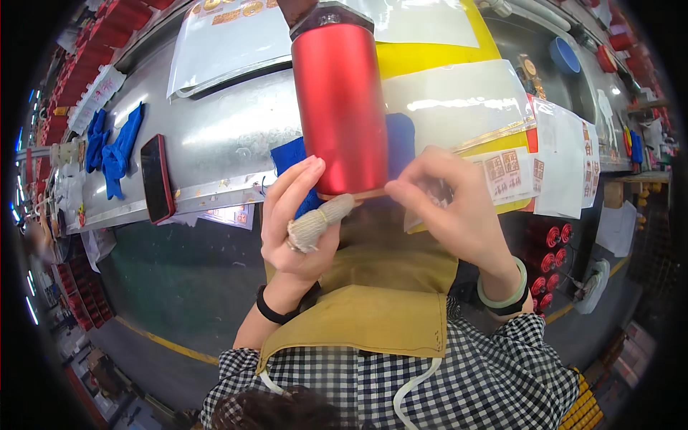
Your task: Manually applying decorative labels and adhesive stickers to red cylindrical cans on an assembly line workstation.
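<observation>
A glossy red metal cylinder (339,107) with a dark collar (331,16) at its far end lies in front of me, its near end toward my apron. My left hand (301,222) holds the near left edge, fingers along the side. A knitted pale cover (315,223) wraps one of its digits, which rests by the near rim. At the near right edge, my right hand (455,201) is closed in a pinch, fingertips touching the rim. Whatever sits between those fingertips is too small to make out. Blue cloth (400,143) shows behind the cylinder.
A metal table (236,115) carries a phone (157,178) and blue gloves or rags (120,154) on the left. Right of the cylinder lie a yellow sheet (430,57), clear film (466,100) and sticker sheets (507,172). A blue bowl (565,54) stands far right; red parts (550,259) sit below.
</observation>
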`<act>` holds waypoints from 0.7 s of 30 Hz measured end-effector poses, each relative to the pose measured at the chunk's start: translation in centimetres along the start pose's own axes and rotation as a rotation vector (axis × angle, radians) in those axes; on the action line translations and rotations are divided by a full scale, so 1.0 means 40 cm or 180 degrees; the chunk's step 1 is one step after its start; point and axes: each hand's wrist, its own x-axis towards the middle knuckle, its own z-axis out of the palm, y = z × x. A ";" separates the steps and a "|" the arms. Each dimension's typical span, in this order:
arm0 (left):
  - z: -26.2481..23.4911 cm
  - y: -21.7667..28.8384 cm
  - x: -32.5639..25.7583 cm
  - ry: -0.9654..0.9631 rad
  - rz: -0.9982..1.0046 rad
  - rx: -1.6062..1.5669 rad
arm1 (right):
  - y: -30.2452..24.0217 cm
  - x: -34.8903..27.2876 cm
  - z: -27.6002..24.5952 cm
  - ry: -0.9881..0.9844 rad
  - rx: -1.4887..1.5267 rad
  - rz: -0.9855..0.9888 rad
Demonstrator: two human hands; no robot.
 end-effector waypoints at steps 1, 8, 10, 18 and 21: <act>0.003 -0.002 -0.006 0.0022 0.0029 -0.0063 | -0.004 -0.002 0.004 -0.0029 0.0139 0.0142; 0.003 0.001 -0.024 0.0166 -0.0096 0.0207 | 0.001 0.005 0.020 0.0019 -0.0029 -0.0006; -0.001 0.011 0.001 0.0083 0.0216 0.0449 | 0.006 0.005 0.021 0.0098 -0.0110 -0.0211; 0.013 0.001 -0.001 0.0324 -0.0121 0.0163 | 0.006 0.002 0.006 0.0052 -0.0255 -0.0109; 0.008 -0.007 -0.009 0.0204 -0.0154 0.0034 | 0.001 -0.004 0.000 0.0072 -0.0061 0.0147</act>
